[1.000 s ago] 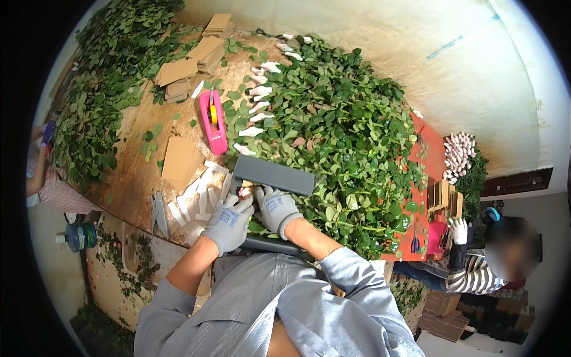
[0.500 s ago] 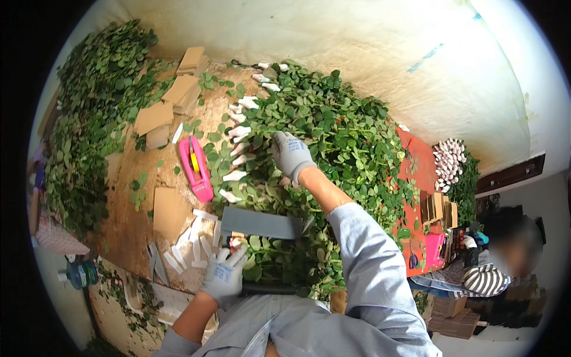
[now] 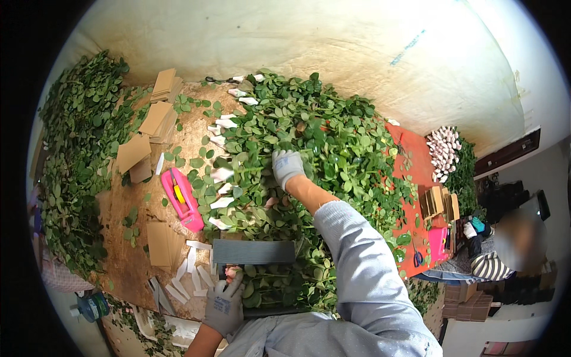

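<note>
In a grey glove, my right hand [image 3: 288, 166] reaches into a wide heap of leafy roses [image 3: 333, 149]. Its fingers are curled round a stem among the leaves; the grip itself is partly hidden. Many flower heads at the heap's left edge wear white sleeves, such as this rose head [image 3: 221, 174]. My left hand [image 3: 225, 306], also gloved, is low by my body, its fingers apart and touching a pink rose head [image 3: 231, 272]. Just above that rose stands a grey ribbed panel [image 3: 254, 251], with leafy stems [image 3: 291, 279] lying below it.
A pink tape dispenser [image 3: 183, 199] lies on the wooden table, near cardboard pieces [image 3: 134, 152] and white paper strips [image 3: 190, 262]. More foliage [image 3: 77, 154] is piled at far left. At right are a red surface [image 3: 410, 250], blue scissors [image 3: 418, 257] and another person in striped sleeves [image 3: 491, 266].
The view has shifted, so the table sits lower in the picture. My right hand remains over the heap, its fingers now more curled. My left hand stays by the pink rose.
</note>
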The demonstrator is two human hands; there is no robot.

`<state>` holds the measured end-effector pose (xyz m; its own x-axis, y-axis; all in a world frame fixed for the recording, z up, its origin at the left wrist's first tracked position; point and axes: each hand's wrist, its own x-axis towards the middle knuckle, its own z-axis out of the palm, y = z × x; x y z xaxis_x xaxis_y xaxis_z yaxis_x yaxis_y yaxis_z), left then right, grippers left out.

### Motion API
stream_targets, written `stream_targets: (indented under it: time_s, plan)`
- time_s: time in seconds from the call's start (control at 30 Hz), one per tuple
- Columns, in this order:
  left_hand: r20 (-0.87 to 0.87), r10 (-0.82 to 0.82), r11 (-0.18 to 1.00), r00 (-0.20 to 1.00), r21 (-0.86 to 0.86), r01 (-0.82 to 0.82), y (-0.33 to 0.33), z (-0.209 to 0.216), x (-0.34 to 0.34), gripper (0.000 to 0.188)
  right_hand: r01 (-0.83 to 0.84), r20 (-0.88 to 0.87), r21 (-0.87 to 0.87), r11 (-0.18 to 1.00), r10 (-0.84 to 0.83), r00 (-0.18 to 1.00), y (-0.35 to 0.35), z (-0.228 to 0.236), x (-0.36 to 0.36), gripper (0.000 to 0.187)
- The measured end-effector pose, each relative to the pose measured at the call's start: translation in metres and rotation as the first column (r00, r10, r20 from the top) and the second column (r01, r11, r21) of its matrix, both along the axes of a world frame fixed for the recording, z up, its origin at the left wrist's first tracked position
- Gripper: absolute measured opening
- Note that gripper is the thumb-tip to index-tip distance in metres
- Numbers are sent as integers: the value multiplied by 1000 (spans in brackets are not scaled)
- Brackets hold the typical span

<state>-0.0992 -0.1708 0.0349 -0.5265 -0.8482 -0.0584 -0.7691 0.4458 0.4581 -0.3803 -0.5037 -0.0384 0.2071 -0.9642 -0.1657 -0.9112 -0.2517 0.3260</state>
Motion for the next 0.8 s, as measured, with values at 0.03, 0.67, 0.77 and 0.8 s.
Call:
stream_targets:
  time_s: [0.03, 0.67, 0.77, 0.8]
  plan:
    - [-7, -5, 1000, 1000, -4, 5, 0, 1, 0, 35, -32, -28, -1, 999, 32, 999, 6, -1, -4, 29]
    - [113, -30, 998, 993, -56, 36, 15, -16, 6, 44, -208, -157, -383, 900, 159, 975, 50, 249, -54, 27]
    - [133, -21, 996, 991, -85, 33, 18, -18, 7, 42, -193, 81, -393, 899, 243, 967, 52, 235, -50, 29]
    - [131, -21, 997, 991, -71, 31, 18, -20, 7, 42, -160, 156, -458, 874, 257, 954, 50, 232, -55, 31]
